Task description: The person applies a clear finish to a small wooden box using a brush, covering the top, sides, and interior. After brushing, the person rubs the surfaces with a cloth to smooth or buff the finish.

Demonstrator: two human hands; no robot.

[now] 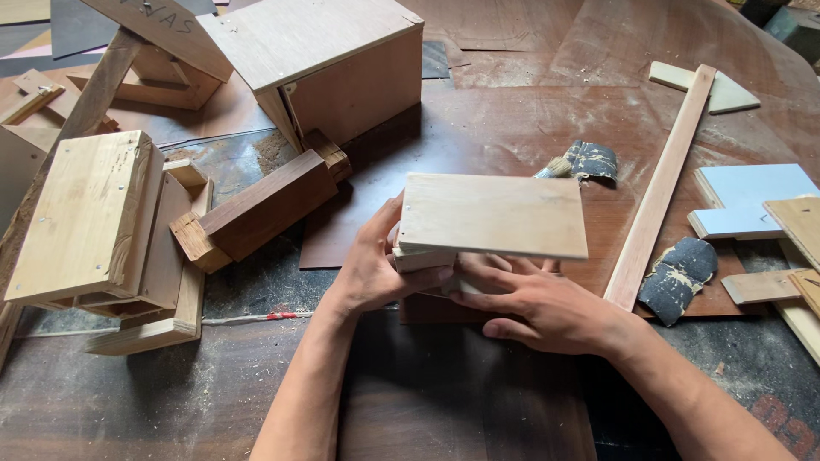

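Seen from above: small wooden assembly [478,224] held just over the dusty surface [478,128], centre of frame. Flat pale panel on top, thinner block beneath at its left end. Left hand [376,269] wrapped round the left end, thumb up against the panel edge, fingers curled under the block. Right hand [547,307] beneath and in front, fingers spread, steadying the underside. Both gripping, neither loose.

Likely step: lining up or checking the fit of panel on block. Next move probably calls for a firm, square hold while the piece is turned or set down.

Nearby: large box [329,64] behind, long strip [658,192] to the right, torn sandpaper [679,277] beside it, nailed wooden stand [94,230] at left.
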